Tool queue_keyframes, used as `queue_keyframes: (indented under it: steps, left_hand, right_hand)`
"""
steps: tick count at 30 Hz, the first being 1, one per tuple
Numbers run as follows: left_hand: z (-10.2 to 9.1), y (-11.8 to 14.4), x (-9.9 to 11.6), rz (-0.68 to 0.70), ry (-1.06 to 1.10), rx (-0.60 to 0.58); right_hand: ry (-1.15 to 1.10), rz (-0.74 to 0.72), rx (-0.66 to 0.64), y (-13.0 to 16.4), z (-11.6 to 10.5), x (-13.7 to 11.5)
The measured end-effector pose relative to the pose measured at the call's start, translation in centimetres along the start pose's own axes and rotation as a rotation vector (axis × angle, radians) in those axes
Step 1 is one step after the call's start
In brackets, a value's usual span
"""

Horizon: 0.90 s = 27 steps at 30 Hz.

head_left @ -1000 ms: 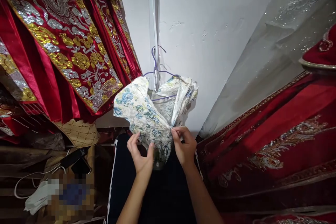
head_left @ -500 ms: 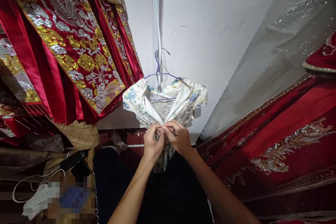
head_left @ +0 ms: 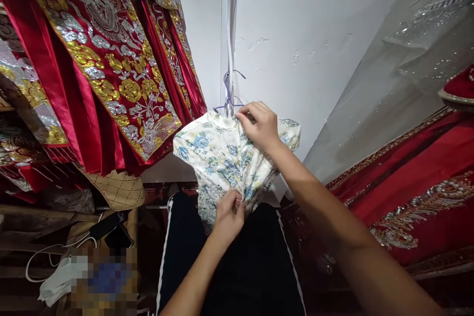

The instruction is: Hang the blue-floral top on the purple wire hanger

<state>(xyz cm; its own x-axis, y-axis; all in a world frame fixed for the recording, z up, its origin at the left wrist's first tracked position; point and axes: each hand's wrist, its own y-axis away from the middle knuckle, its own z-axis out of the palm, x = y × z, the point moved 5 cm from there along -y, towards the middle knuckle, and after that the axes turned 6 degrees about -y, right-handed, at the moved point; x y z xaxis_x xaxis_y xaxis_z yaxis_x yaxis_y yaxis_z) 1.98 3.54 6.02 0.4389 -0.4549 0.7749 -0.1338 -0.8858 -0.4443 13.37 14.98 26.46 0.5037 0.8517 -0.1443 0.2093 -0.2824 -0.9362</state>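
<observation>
A white dress (head_left: 218, 150) with blue and yellow flowers and short sleeves hangs on a thin purple hanger (head_left: 226, 91). Its two sides meet along a straight vertical line, which looks like a closed zip. My right hand (head_left: 259, 123) pinches the top of this line at the collar; a zip pull, if one is there, is hidden by the fingers. Lower down, my left hand (head_left: 229, 213) grips the cloth at the same line, thumb and fingers pressed together. The lower part of the dress is hidden behind my left hand and dark trousers (head_left: 255, 266).
Red garments with gold and silver sequins (head_left: 129, 89) hang at the left. Sheer glittering fabric (head_left: 370, 84) and a beaded red garment (head_left: 437, 173) are on the right. A white wall (head_left: 296, 19) stands behind. A phone (head_left: 118, 237) and white cable lie at lower left.
My right hand has moved up from the chest to the collar, and the open V of the dress has closed. My left hand has shifted slightly lower. The view has tilted slightly.
</observation>
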Motion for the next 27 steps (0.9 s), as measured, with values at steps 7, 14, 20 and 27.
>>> queue_keyframes:
  steps: [7, 14, 20, 27]
  left_hand:
    - [-8.1, -8.3, 6.7, 0.305, -0.117, 0.072]
    - [-10.9, -15.2, 10.9, 0.560, -0.345, 0.090]
    - [-13.9, -15.4, 11.3, 0.461, -0.069, 0.300]
    - [-24.1, -15.7, 1.9, 0.109, 0.548, 0.661]
  right_hand:
    - [-0.143, 0.048, -0.016, 0.9, -1.1, -2.7]
    - [-0.123, 0.057, -0.037, 2.8, -2.5, -2.9]
    - [-0.154, 0.008, -0.234, 6.2, 1.2, -0.5]
    - [-0.325, 0.238, -0.314, 11.5, 3.7, -1.3]
